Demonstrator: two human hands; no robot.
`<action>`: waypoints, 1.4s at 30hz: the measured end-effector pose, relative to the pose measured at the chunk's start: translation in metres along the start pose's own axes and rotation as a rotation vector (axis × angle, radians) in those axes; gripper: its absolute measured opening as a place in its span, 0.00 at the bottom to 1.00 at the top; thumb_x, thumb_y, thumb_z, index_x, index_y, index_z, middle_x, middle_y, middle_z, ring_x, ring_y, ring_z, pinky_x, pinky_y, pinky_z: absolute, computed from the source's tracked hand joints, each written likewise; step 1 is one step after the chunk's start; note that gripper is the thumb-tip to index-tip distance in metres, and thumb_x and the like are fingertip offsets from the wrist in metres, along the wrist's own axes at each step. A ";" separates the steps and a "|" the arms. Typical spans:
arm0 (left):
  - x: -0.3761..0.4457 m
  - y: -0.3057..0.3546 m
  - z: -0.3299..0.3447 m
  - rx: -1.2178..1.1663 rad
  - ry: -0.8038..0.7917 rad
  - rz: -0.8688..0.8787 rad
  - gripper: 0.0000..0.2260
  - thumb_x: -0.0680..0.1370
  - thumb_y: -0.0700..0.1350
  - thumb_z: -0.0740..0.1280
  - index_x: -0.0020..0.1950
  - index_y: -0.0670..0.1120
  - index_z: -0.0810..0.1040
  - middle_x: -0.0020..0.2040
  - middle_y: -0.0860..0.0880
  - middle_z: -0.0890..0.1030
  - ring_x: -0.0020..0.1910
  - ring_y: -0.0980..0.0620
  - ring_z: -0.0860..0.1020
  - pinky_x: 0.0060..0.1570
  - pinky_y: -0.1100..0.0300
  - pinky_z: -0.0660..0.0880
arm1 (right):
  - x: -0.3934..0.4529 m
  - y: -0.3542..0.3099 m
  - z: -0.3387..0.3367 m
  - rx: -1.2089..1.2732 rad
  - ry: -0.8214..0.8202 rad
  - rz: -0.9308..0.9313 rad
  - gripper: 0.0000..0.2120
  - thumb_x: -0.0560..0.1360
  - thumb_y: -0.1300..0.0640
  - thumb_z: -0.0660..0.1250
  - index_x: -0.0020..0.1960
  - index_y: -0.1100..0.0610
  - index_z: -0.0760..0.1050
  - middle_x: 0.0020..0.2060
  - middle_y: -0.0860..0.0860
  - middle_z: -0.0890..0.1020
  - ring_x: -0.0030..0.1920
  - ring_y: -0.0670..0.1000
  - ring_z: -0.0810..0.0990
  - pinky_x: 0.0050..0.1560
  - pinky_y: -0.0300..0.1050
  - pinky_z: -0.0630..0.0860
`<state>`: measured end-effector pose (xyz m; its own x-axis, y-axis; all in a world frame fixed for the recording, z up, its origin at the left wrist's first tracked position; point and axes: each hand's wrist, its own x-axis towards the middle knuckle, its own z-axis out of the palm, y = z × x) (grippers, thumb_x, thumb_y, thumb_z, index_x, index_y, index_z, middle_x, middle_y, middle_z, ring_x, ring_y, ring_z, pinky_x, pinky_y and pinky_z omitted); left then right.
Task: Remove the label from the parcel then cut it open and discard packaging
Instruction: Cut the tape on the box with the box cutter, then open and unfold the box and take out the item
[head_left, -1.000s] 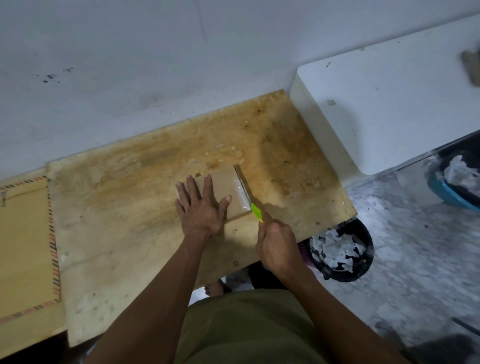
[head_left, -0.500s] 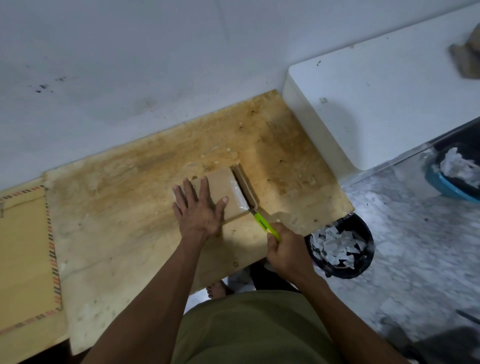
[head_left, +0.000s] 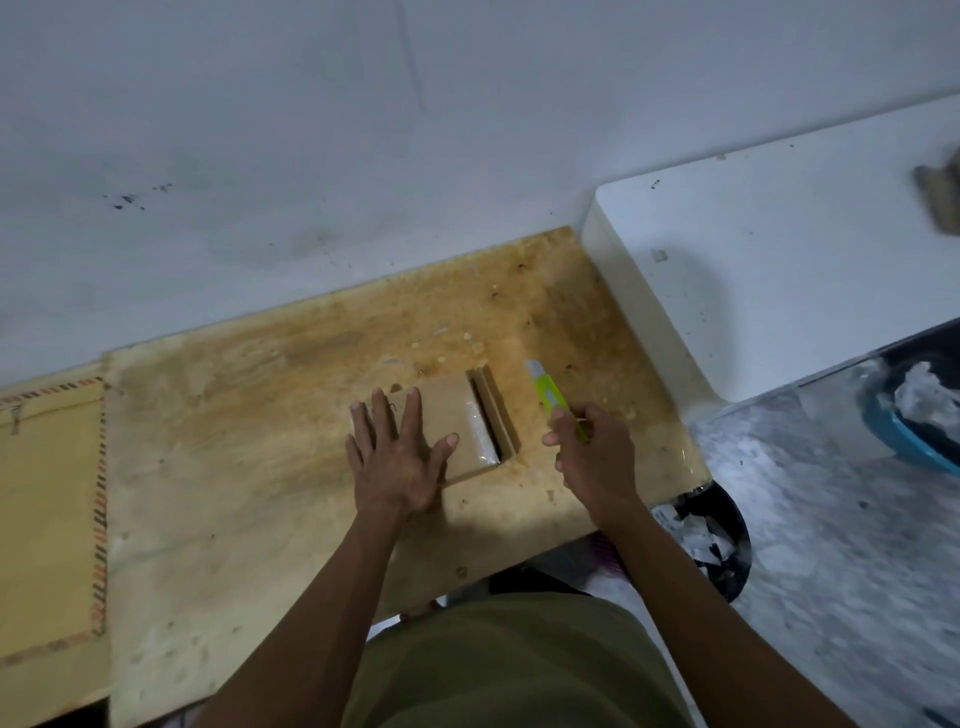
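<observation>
Left hand (head_left: 397, 457) lies flat, fingers spread, palm down on the near left part of a brown cardboard parcel (head_left: 457, 431), pressing it to the stained wooden worktop (head_left: 249, 415). Much of the parcel's left side is hidden under this hand. Along the parcel's right edge a flap (head_left: 498, 410) stands partly apart from the body, with a dark gap between them; a strip of glossy clear tape shows just left of that gap. Whether a label is on the parcel cannot be made out.

Right hand (head_left: 592, 457) is just beside the parcel's right side, not touching it, fingers closed around a lime-green utility knife (head_left: 553, 397). The knife's pale tip points away from the person; its lower handle is hidden in the fist, and the blade itself is too small to see.

Below the worktop's right corner, a black bin (head_left: 727, 545) holding torn white paper is partly cut off by the worktop edge. At far right, a blue tub (head_left: 893, 441) is cropped by the frame and blurred.
</observation>
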<state>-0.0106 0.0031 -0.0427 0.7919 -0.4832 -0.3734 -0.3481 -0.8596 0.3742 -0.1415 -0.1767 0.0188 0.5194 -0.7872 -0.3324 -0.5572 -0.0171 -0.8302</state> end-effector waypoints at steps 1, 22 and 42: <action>0.000 0.000 0.000 0.001 0.001 -0.002 0.37 0.77 0.72 0.49 0.81 0.59 0.41 0.81 0.46 0.34 0.77 0.42 0.29 0.76 0.39 0.38 | 0.008 0.000 0.002 -0.029 -0.001 -0.017 0.10 0.80 0.50 0.62 0.49 0.54 0.79 0.33 0.48 0.84 0.29 0.48 0.77 0.32 0.48 0.75; 0.001 0.000 0.003 0.015 0.054 -0.026 0.38 0.74 0.74 0.45 0.81 0.61 0.44 0.81 0.48 0.36 0.78 0.44 0.31 0.76 0.38 0.45 | 0.100 0.043 0.049 -0.259 -0.051 -0.167 0.25 0.74 0.68 0.66 0.69 0.53 0.74 0.56 0.60 0.75 0.59 0.63 0.75 0.61 0.57 0.76; -0.006 0.003 -0.004 -0.134 0.166 -0.009 0.36 0.78 0.70 0.55 0.80 0.62 0.44 0.81 0.50 0.37 0.79 0.48 0.33 0.76 0.43 0.37 | 0.030 0.019 0.059 -0.434 -0.268 -0.677 0.17 0.79 0.55 0.60 0.66 0.55 0.76 0.57 0.52 0.80 0.56 0.54 0.77 0.57 0.48 0.75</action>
<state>-0.0143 0.0040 -0.0359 0.8704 -0.4319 -0.2363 -0.2794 -0.8285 0.4853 -0.0986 -0.1648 -0.0335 0.9361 -0.3501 0.0339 -0.2417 -0.7102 -0.6613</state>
